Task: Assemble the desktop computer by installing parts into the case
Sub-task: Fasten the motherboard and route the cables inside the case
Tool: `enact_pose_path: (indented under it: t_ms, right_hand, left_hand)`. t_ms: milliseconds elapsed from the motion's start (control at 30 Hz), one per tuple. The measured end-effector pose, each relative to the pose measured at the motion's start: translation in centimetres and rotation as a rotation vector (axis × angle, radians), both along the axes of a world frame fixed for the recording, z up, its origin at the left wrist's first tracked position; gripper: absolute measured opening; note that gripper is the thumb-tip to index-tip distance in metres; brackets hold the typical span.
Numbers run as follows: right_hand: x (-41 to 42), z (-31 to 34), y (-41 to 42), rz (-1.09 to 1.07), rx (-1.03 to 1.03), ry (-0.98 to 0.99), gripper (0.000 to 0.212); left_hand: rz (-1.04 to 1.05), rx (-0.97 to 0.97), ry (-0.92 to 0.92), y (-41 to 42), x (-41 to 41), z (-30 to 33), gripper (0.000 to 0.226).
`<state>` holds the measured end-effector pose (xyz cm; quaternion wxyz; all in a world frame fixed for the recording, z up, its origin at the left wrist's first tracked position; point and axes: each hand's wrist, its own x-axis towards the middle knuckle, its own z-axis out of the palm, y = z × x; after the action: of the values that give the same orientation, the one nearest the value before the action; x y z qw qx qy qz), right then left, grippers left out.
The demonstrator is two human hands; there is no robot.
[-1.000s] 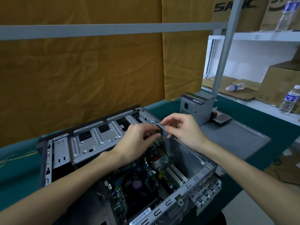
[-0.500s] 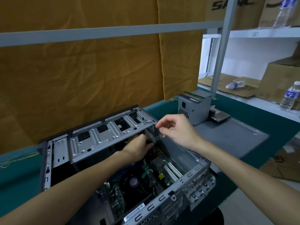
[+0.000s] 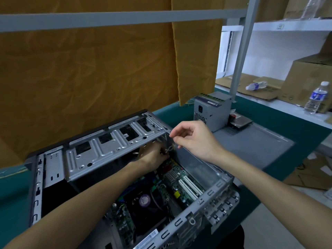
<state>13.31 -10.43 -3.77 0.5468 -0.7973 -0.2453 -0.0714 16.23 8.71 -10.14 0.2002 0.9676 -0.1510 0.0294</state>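
Here we see the case [image 3: 115, 155] on the bench's near-left; left hand [image 3: 152, 157] inside, grip unclear; right hand [image 3: 194, 139] loosely curled, empty. Thin wires [image 3: 169, 149]: limp, fragile, we'd pinch at the connector.

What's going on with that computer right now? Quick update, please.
Left hand inside case, fingers hidden under drive cage. Right hand curled above case rim, grip unclear. Power supply not yet installed.
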Motion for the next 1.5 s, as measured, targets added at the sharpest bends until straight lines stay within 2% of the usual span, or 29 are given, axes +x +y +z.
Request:
enact_pose_path:
  t_ms: [67, 133, 267, 367, 467, 533, 567, 633, 700, 733, 767, 833, 933, 1000, 1067, 1133, 1233, 1300, 1400, 1433, 1500]
  right_hand:
    - [0.0, 0.0, -0.1, 0.002, 0.011, 0.003, 0.02]
    - [0.0, 0.0, -0.1, 0.002, 0.018, 0.006, 0.02]
    - [-0.3, 0.3, 0.0, 0.003, 0.01, 0.0, 0.02]
    - [-0.9, 0.8, 0.0, -0.026, -0.054, -0.034, 0.019]
    - [-2.0, 1.4, 0.7, -0.045, -0.333, -0.203, 0.017]
    - [-2.7, 1.4, 1.9, -0.015, -0.627, -0.221, 0.019]
    - [-3.0, 1.3, 2.6, 0.02, -0.754, -0.122, 0.021]
    - [-3.1, 0.8, 4.2, 0.145, -0.908, 0.235, 0.025]
    - [-3.0, -0.2, 5.9, 0.235, -0.88, 0.599, 0.034]
    - [-2.9, -0.8, 6.5, 0.242, -0.825, 0.711, 0.035]
    - [-2.7, -1.4, 7.0, 0.23, -0.778, 0.772, 0.035]
    - [-2.3, -2.2, 7.4, 0.189, -0.739, 0.812, 0.037]
    - [-1.8, -2.3, 7.2, 0.082, -0.569, 0.908, 0.015]
    - [-1.6, -1.7, 7.0, 0.01, -0.437, 0.976, 0.016]
    - [-1.6, -1.3, 6.8, 0.0, -0.421, 1.01, 0.02]
    - [-2.1, -1.1, 6.6, 0.063, -0.508, 1.037, 0.02]
    - [-2.8, -1.2, 6.8, 0.129, -0.621, 0.977, 0.015]
    - [-2.8, -1.2, 6.8, 0.08, -0.581, 0.898, 0.01]
    - [-2.9, -0.6, 6.2, 0.065, -0.473, 0.854, 0.016]
    - [-3.0, -0.3, 5.9, 0.095, -0.443, 0.856, 0.02]
    - [-3.4, 0.0, 5.2, 0.14, -0.483, 0.771, 0.049]
  left_hand:
    - [-0.019, 0.04, 0.044, 0.2, 0.2, 0.1, 0.025]
    - [0.002, 0.083, 0.084, 0.3, 0.6, 0.1, 0.015]
    - [0.019, 0.087, 0.137, 0.5, 0.8, 0.1, 0.027]
    - [0.037, 0.027, 0.153, 1.0, 0.5, 0.4, 0.019]
    - [0.02, -0.092, 0.165, 1.7, -0.1, 1.0, 0.013]
    - [-0.01, -0.048, 0.159, 2.4, -0.7, 1.7, 0.013]
    - [-0.011, -0.007, 0.135, 2.7, -1.1, 2.0, 0.011]
    - [0.001, 0.058, 0.091, 3.2, -1.6, 2.4, 0.012]
    - [-0.001, 0.029, 0.105, 3.3, -2.3, 2.8, 0.017]
    - [-0.007, -0.033, 0.126, 3.2, -2.7, 2.8, 0.011]
    - [-0.013, -0.093, 0.139, 3.0, -3.0, 2.8, 0.007]
    - [0.003, -0.206, 0.153, 2.8, -3.6, 3.0, 0.023]
    - [0.037, -0.367, 0.209, 2.5, -4.4, 3.4, 0.03]
    - [0.044, -0.47, 0.26, 2.3, -5.1, 3.9, 0.03]
    - [0.055, -0.556, 0.308, 2.1, -5.5, 4.2, 0.027]
    - [0.081, -0.603, 0.363, 1.9, -6.0, 4.7, 0.022]
    - [0.09, -0.623, 0.438, 1.9, -6.4, 5.4, 0.022]
    - [0.062, -0.656, 0.427, 1.9, -6.7, 5.8, 0.02]
    - [0.056, -0.737, 0.403, 1.9, -7.1, 6.3, 0.021]
    - [0.073, -0.756, 0.403, 1.9, -7.2, 6.3, 0.023]
    - [0.12, -0.796, 0.414, 1.9, -7.4, 6.5, 0.026]
